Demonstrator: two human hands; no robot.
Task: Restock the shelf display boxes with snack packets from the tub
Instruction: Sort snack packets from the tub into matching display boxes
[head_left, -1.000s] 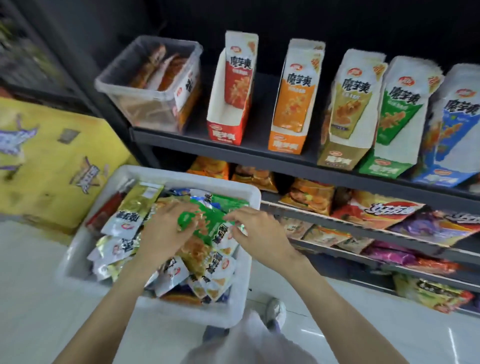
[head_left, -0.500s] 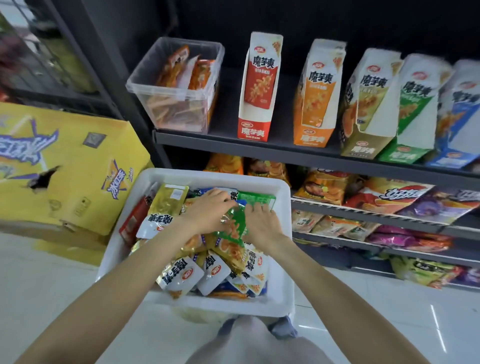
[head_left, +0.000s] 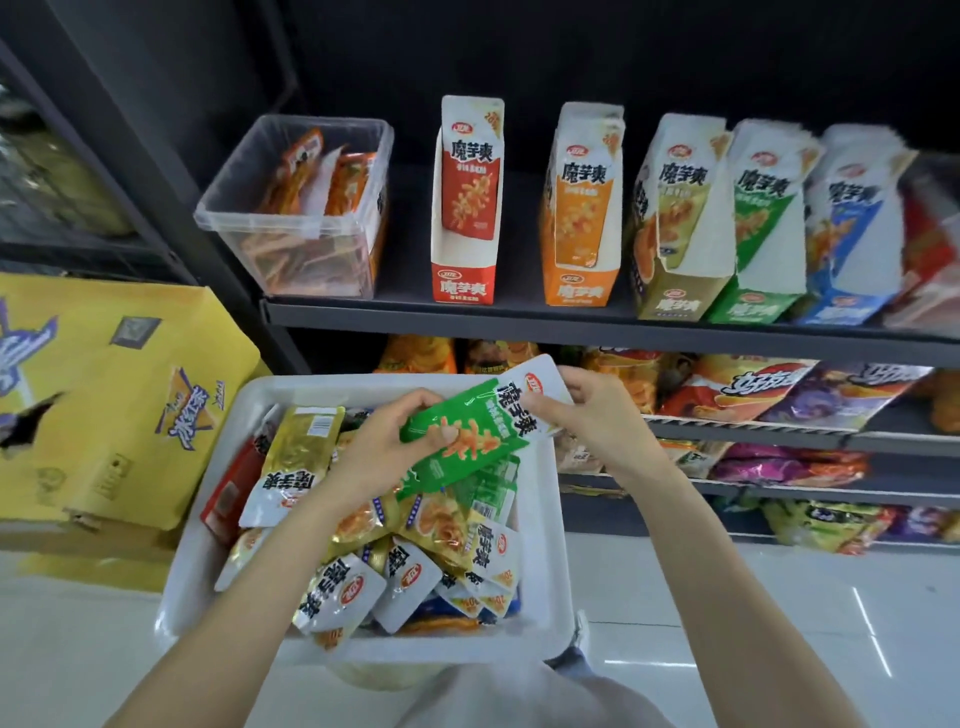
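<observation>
A white tub in front of me is heaped with snack packets in gold, green, red and white. Both hands hold a green packet lifted above the heap: my left hand grips its lower left part, and my right hand pinches its white top end. On the upper shelf stand display boxes in a row: red, orange, olive, green and blue.
A clear plastic bin with orange packets sits at the shelf's left end. A yellow carton stands on the floor to the left. Lower shelves hold larger snack bags. Glossy white floor lies below.
Both hands were down among the packets in the tub; now they have lifted one green packet clear of the heap. The view has shifted closer to the shelf.
</observation>
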